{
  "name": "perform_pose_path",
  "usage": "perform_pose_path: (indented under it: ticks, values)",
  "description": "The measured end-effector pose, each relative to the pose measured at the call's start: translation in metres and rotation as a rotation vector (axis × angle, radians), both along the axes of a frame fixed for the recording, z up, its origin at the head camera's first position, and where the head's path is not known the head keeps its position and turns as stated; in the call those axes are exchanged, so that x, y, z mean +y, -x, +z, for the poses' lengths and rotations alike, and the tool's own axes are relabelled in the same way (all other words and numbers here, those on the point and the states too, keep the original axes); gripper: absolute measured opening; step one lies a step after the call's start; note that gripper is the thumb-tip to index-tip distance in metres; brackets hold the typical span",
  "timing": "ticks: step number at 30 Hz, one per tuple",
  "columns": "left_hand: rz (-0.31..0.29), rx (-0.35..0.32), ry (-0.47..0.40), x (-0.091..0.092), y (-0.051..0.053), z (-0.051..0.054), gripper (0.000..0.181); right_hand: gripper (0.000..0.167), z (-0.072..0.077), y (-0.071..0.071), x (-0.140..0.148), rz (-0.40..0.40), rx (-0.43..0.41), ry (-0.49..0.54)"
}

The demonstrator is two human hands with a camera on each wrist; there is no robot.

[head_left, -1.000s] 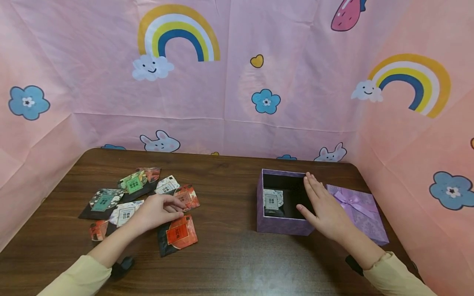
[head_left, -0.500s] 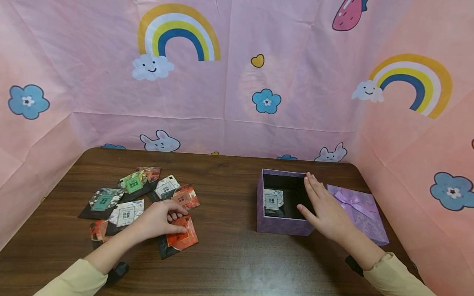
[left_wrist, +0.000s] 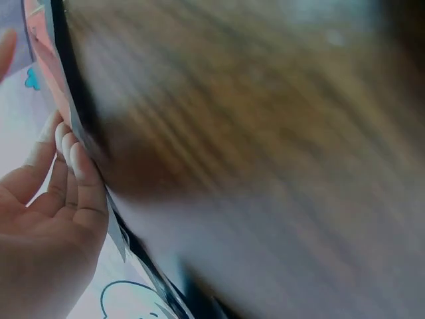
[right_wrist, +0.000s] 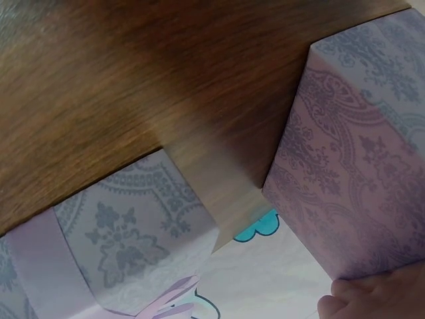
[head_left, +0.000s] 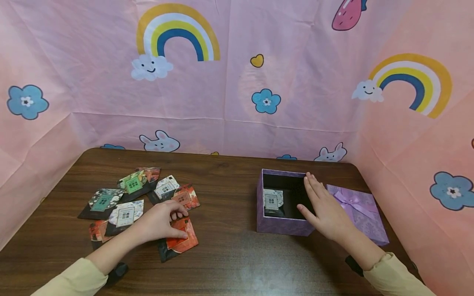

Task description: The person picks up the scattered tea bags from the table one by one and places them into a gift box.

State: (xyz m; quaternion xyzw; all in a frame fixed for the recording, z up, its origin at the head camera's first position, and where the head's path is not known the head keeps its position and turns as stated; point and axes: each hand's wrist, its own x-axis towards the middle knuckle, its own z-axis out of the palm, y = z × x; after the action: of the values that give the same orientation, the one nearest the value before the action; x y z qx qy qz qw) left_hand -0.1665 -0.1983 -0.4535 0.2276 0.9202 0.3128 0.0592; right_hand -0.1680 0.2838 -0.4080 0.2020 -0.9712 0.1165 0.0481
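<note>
Nine packets (head_left: 126,214) are visible, with one box (head_left: 283,226), one lid (head_left: 364,218) and one table (head_left: 229,263).

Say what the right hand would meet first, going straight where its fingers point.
Likely the pink cloth behind the table: the right hand seems to lie alongside the purple box, though depth is unclear.

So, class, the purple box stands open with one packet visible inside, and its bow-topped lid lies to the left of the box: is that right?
Not quite: the head view shows the bow-topped lid lying to the right of the purple box, not the left. The box does stand open with one packet visible inside.
</note>
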Motion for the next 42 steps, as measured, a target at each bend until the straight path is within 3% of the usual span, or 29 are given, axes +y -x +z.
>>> perform_pose_path:
  ticks: [6,13,21,27,36,42]
  values:
    - [-0.029,0.027,0.048,0.002,-0.001,-0.001,0.057,0.084,0.001,0.001,-0.001,0.001,0.001,-0.003]
    - [-0.032,0.037,0.034,0.001,0.002,-0.001,0.057,0.083,0.004,0.004,-0.001,0.005,0.007,-0.008]
    - [0.027,-0.064,-0.016,0.002,0.004,0.001,0.057,0.084,0.006,0.004,-0.002,-0.003,-0.002,-0.016]
    - [0.073,-0.082,-0.021,0.004,0.003,0.003,0.058,0.083,0.006,0.002,-0.002,-0.006,-0.009,-0.010]
    - [0.117,-0.007,0.017,0.010,0.003,0.004,0.049,0.083,0.005,-0.001,-0.002,-0.009,-0.021,-0.014]
    - [0.143,0.040,-0.015,0.010,0.005,0.009,0.038,0.082,0.004,-0.001,-0.002,-0.007,-0.019,-0.010]
